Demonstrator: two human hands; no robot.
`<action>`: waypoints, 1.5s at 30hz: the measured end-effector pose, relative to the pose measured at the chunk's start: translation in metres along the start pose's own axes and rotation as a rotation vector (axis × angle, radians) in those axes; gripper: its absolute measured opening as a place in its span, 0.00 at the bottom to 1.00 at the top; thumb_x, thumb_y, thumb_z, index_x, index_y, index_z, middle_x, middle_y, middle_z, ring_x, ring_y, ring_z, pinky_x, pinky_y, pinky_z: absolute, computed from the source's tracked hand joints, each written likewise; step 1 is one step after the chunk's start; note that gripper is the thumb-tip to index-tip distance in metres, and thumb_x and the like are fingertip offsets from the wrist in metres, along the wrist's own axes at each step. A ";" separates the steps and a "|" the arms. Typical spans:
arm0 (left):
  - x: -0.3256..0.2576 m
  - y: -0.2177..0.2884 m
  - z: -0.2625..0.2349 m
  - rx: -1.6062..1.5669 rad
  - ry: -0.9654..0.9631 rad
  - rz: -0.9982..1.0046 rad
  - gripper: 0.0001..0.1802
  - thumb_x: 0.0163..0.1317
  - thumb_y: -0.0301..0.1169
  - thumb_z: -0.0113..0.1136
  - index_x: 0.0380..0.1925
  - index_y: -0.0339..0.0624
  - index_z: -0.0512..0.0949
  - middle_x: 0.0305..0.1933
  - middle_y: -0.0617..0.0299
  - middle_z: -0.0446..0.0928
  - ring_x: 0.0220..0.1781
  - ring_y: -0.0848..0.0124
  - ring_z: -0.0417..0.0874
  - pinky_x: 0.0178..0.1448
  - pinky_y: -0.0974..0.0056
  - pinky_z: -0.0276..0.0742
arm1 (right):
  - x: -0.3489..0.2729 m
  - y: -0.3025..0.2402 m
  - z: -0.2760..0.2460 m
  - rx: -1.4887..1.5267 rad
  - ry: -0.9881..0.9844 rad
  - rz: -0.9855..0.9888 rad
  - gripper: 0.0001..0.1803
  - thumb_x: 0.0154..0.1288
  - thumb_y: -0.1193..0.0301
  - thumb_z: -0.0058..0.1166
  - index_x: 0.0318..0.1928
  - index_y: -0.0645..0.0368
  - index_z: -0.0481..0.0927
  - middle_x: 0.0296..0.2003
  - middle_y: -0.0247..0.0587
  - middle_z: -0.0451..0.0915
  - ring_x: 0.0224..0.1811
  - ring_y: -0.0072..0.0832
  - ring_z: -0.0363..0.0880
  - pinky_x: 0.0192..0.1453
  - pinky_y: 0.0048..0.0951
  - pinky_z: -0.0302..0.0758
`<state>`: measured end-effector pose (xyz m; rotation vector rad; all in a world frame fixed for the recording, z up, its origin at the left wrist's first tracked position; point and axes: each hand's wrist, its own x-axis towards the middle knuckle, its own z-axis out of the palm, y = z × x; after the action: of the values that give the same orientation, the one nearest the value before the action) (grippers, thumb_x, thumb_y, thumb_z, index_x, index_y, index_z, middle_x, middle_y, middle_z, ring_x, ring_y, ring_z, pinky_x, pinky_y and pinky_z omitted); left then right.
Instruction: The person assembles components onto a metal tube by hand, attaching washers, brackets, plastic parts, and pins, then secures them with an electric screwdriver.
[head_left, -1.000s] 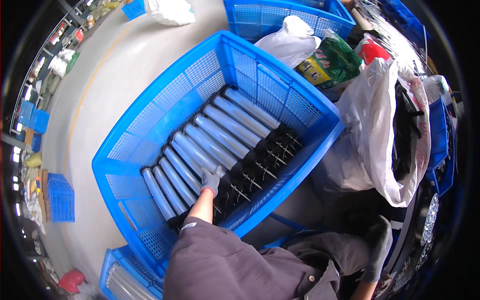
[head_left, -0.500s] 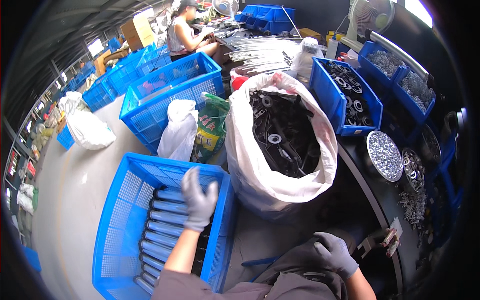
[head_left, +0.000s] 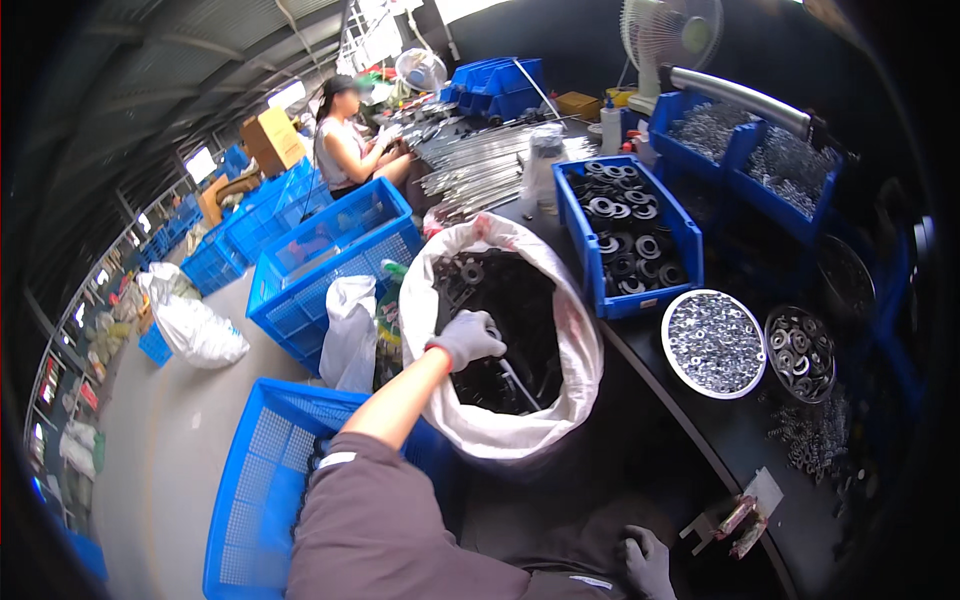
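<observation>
Currently, the left hand (head_left: 470,342), in a light-grey fabric glove, is positioned inside the open mouth of the white woven sack (head_left: 580,345). Its fingers are curled downward over the dark, irregular black parts (head_left: 520,290) lying inside that sack. A slender, straight, light-grey rod-shaped part (head_left: 520,385) extends from just below the fingers toward the near rim; whether the fingers grip it cannot be determined.

The right hand (head_left: 648,562), also in a light-grey glove, is located at the lower edge of the view, near the lap. Its fingers are partly bent; the grip state cannot be determined.

Beyond the sack, to the right, are the blue rectangular plastic bin (head_left: 646,298) of black and silver rings and 2 round trays (head_left: 713,345) of small metal parts. The blue mesh-sided plastic crate (head_left: 240,500) is at lower left, partly covered by the brown sleeve (head_left: 380,510).
</observation>
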<state>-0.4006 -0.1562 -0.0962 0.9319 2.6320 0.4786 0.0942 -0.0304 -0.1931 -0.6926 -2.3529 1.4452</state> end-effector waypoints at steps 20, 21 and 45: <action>-0.175 0.333 0.075 -0.899 0.384 0.837 0.56 0.37 0.43 0.76 0.63 0.28 0.58 0.51 0.55 0.65 0.45 0.66 0.69 0.53 0.63 0.67 | -0.001 -0.096 -0.094 0.271 0.537 -0.119 0.24 0.55 0.81 0.62 0.54 0.69 0.73 0.43 0.46 0.80 0.40 0.25 0.82 0.44 0.28 0.79; -0.176 0.350 0.100 -1.246 0.239 0.677 0.58 0.38 0.46 0.75 0.66 0.28 0.55 0.55 0.56 0.64 0.47 0.67 0.68 0.54 0.63 0.66 | -0.014 -0.092 -0.086 0.529 0.686 -0.044 0.24 0.58 0.83 0.58 0.56 0.70 0.69 0.44 0.45 0.79 0.39 0.19 0.80 0.43 0.23 0.78; -0.147 0.397 0.142 -1.653 -1.121 0.415 0.37 0.71 0.54 0.43 0.73 0.54 0.47 0.22 0.61 0.70 0.19 0.75 0.67 0.25 0.70 0.61 | 0.063 0.016 -0.302 -0.781 0.700 0.499 0.12 0.57 0.60 0.58 0.34 0.56 0.83 0.35 0.45 0.82 0.40 0.40 0.82 0.46 0.42 0.75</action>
<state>-0.0194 0.0687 -0.0370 0.6698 0.5267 1.3239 0.1906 0.2363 -0.0710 -1.7300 -2.1503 0.2063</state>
